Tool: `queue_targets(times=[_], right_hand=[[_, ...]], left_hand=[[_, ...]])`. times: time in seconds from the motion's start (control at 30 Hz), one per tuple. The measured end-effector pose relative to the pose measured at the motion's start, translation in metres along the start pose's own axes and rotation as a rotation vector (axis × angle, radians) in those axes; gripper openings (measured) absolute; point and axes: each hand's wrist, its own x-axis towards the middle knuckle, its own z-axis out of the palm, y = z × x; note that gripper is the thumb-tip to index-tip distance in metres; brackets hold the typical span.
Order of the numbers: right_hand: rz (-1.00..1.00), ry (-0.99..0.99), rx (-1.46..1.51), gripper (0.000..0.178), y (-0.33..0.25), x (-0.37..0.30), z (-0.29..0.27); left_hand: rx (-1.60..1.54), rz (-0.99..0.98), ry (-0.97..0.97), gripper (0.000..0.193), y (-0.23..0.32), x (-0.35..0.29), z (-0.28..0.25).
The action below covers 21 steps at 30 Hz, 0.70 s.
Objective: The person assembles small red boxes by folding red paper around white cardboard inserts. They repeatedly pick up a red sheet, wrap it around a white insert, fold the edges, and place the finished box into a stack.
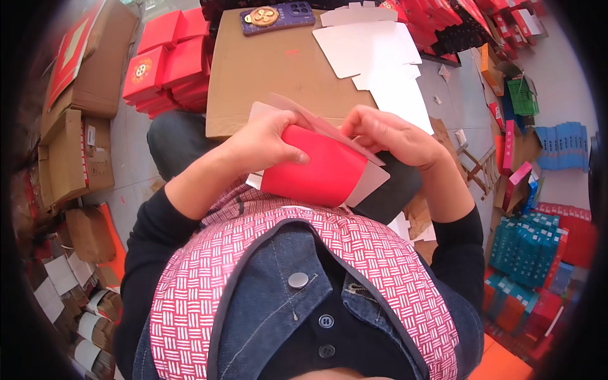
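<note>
A red cardboard box [316, 166], partly folded with pale flaps sticking out, is held tilted above my lap. My left hand [263, 140] grips it from the left, thumb pressed on the red face and fingers behind the upper panel. At its upper right edge my right hand [394, 136] is closed, its curled fingers pinching around a pale flap; the fingertips are partly hidden. Just beyond my hands is a large brown carton [272, 76] used as a table surface. Flat white box blanks [373, 54] lie on its right side.
A dark phone [278, 18] with a round gold ornament lies at the carton's far edge. Stacked red boxes [168, 63] stand to the left, near brown cartons [82, 145]. On the right are blue packages [562, 147], teal packages [525, 250] and a green basket [522, 96].
</note>
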Motion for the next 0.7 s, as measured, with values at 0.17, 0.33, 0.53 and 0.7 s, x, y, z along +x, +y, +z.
queue_targets(times=[0.17, 0.33, 0.53, 0.7], right_hand=[[0.138, 0.078, 0.123, 0.036, -0.001, 0.010, 0.006], [0.148, 0.032, 0.114, 0.034, 0.002, 0.021, 0.014], [0.083, 0.109, 0.021, 0.035, 0.023, 0.023, 0.015], [0.109, 0.104, 0.081, 0.036, 0.023, 0.020, 0.017]], left_hand=[[0.091, -0.107, -0.016, 0.045, 0.012, 0.003, 0.011], [0.096, -0.088, -0.004, 0.046, 0.008, 0.002, 0.008], [0.059, -0.057, 0.045, 0.052, -0.003, -0.004, 0.008], [-0.019, 0.101, 0.138, 0.060, -0.010, -0.012, 0.018]])
